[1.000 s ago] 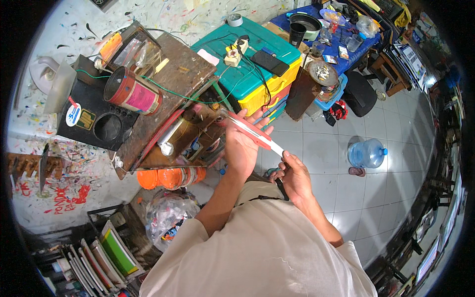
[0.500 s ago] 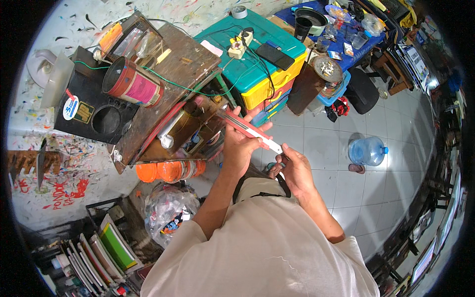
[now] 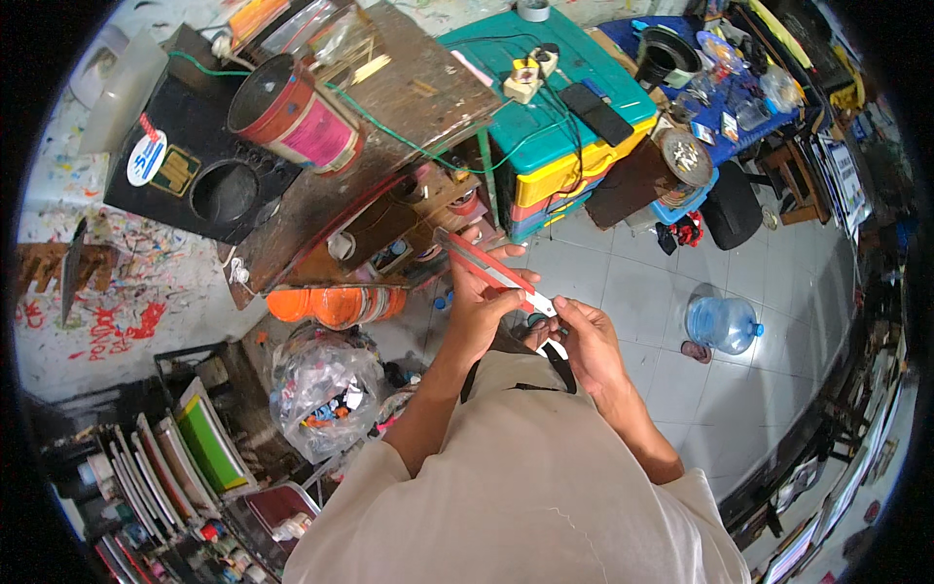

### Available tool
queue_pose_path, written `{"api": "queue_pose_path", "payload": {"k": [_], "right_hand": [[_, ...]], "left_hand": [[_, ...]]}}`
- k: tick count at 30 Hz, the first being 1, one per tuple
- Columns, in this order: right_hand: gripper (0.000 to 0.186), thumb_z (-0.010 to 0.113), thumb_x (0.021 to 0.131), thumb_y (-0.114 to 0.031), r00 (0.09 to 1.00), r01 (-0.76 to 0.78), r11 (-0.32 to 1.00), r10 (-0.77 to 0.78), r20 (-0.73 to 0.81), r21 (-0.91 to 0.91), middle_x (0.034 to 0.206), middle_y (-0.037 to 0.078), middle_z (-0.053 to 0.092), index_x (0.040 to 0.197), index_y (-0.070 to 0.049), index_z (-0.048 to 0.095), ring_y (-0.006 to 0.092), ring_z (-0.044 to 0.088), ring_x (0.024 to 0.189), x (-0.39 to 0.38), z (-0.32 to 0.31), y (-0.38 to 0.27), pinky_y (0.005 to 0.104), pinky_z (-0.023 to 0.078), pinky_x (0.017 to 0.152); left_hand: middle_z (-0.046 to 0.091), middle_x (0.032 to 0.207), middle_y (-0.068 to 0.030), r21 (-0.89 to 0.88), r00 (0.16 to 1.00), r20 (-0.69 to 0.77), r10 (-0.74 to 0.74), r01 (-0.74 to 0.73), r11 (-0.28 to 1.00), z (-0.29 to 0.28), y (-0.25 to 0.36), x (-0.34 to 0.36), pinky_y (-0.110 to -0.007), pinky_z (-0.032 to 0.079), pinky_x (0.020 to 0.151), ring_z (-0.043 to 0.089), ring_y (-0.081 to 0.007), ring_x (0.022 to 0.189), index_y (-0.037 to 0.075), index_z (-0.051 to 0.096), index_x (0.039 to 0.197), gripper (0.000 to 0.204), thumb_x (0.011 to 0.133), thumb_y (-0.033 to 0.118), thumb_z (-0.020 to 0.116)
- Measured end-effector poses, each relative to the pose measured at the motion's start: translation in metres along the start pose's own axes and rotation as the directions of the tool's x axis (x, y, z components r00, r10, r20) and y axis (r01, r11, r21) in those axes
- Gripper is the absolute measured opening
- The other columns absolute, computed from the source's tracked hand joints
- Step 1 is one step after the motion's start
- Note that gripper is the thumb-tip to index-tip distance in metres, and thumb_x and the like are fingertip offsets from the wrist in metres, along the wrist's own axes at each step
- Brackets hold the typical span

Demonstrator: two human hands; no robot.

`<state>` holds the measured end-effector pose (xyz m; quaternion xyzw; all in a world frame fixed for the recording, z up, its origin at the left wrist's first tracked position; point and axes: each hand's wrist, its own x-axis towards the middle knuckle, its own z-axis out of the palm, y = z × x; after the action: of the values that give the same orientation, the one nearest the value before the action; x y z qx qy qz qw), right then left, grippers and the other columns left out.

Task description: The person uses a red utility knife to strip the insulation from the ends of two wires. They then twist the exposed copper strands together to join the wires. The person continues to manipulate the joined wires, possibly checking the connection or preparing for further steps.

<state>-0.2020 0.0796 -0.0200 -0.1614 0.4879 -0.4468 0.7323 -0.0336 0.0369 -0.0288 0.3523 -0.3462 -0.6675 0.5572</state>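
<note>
Left hand (image 3: 472, 316): thumb now lies over the tool (image 3: 491, 269); 1 s ago the tool sat across open fingers. View has swung too: counter (image 3: 428, 88), paint tin (image 3: 306, 125) and drawers (image 3: 545, 146) sit further right in frame, tape roll (image 3: 533, 11) gets clipped at top, jug (image 3: 723, 324) sits lower, bag (image 3: 316, 389) higher.

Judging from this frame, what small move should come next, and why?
Probably pinch the red-and-white tool at its white end with the right hand, since that hand is right by it while the left hand holds the red part.
</note>
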Motion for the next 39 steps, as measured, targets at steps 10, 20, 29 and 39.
{"api": "queue_pose_path", "payload": {"k": [10,20,29,39], "right_hand": [[0.024,0.065,0.095,-0.027,0.976,-0.078,0.972,0.120,0.181,-0.222,0.074,-0.003,0.058,0.084,-0.006,0.065,0.0054,0.047,0.068,0.028,0.040,0.017,0.0218,0.037,0.064],[0.025,0.070,0.089,-0.022,0.727,0.605,0.257,-0.563,0.393,-0.753,0.090,0.008,0.061,0.101,-0.002,0.065,0.0184,0.059,0.069,0.094,0.099,-0.048,0.0336,0.047,0.060],[0.024,0.067,0.087,-0.026,0.396,0.651,-0.379,-0.570,0.720,-0.658,0.076,0.018,0.066,0.088,-0.002,0.070,0.0357,0.065,0.071,0.138,0.226,-0.075,0.0441,0.052,0.063],[0.031,0.066,0.088,-0.028,0.622,0.561,-0.125,-0.588,0.516,-0.818,0.069,0.020,0.066,0.074,-0.001,0.068,0.0373,0.067,0.066,0.154,0.225,-0.070,0.0454,0.051,0.060]], "left_hand": [[0.047,0.134,-0.0196,0.029,0.983,-0.183,-0.020,0.025,0.999,-0.047,0.033,-0.021,-0.038,0.063,0.072,0.064,-0.0281,0.103,0.021,0.003,0.150,0.091,0.081,-0.010,0.055],[0.046,0.136,-0.0169,-0.115,0.935,-0.356,-0.005,-0.038,0.993,-0.081,0.065,-0.038,-0.036,0.061,0.078,0.063,-0.0236,0.106,0.027,0.008,0.148,0.091,0.083,-0.012,0.058],[0.045,0.132,-0.0190,-0.144,0.895,-0.441,0.073,-0.151,0.978,-0.090,0.087,-0.044,-0.031,0.063,0.070,0.063,-0.0249,0.103,0.028,0.012,0.146,0.090,0.081,-0.015,0.058],[0.045,0.133,-0.0192,-0.116,0.884,-0.450,0.129,-0.201,0.973,-0.093,0.095,-0.042,-0.032,0.063,0.074,0.063,-0.0259,0.105,0.028,0.011,0.147,0.092,0.080,-0.015,0.057]]}}
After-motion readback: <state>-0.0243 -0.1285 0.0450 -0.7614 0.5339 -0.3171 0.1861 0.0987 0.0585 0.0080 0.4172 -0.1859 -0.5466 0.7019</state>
